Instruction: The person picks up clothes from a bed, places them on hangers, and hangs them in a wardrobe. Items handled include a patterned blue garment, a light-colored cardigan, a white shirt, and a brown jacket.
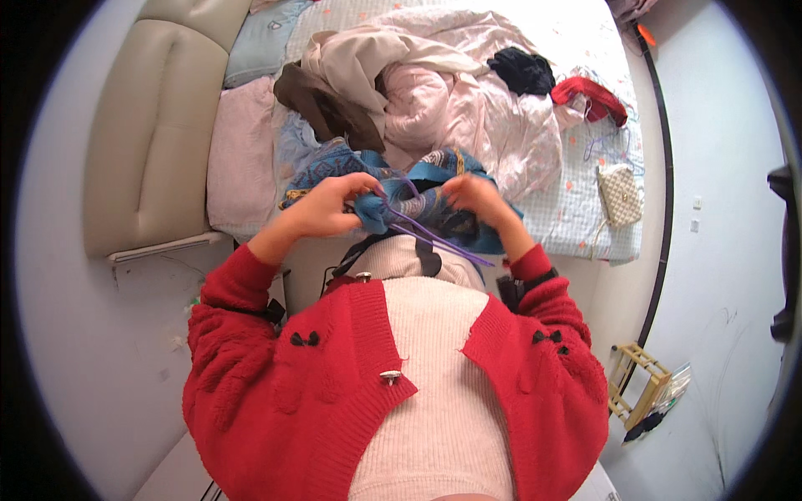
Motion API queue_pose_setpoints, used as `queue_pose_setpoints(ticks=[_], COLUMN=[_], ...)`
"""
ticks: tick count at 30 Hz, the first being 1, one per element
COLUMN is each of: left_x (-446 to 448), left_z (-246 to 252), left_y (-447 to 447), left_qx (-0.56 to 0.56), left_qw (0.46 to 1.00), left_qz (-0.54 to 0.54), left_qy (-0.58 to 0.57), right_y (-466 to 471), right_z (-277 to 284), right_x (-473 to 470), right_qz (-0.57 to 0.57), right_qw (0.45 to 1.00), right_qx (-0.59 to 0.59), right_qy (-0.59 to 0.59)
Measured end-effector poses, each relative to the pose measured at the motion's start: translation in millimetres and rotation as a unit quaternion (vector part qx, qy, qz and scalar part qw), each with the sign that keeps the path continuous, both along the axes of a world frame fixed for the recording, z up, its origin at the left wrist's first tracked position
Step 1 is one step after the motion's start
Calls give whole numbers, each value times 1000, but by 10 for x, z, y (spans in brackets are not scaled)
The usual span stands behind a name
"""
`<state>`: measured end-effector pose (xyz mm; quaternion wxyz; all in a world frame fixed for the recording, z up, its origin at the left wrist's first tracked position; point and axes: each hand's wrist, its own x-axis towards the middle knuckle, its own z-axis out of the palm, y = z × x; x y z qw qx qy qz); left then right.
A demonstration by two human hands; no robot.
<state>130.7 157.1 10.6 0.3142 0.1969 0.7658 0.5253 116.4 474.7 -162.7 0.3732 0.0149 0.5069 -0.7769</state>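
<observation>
A blue patterned knit garment (426, 210) lies bunched at the front edge of the bed, close to my lap. My left hand (332, 203) pinches a blue part of it together with a thin purple clothes hanger (438, 241). One end of the hanger sticks out down to the right; the rest is partly hidden by cloth. On the garment's other side, my right hand (476, 195) has its fingers bent around the fabric, slightly blurred. The fingertips of both hands are partly covered by folds.
Behind the garment is a heaped pink quilt (420, 94) with brown clothing (326, 106) on it. Black cloth (523, 70), a red knit piece (589, 97), a second purple hanger (598, 147) and a checked pouch (620, 194) lie to the right. A padded headboard (156, 138) borders the left.
</observation>
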Motion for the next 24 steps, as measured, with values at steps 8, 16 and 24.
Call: queue_pose_setpoints(ticks=[8,16,24], left_x=[241,368,99], left_z=[109,-201,-647], left_y=[-250,-518,-568], left_qx=[52,5,-166], left_qw=[990,977,972], left_qz=[10,108,138], left_qy=[-132,-185,96], right_y=[-180,-652,467], right_z=[-811,-1244,262], right_x=[-374,-588,-1077], right_qz=[64,-28,-57], right_qw=[749,729,678], right_qx=[373,497,571], right_qy=[543,470,460])
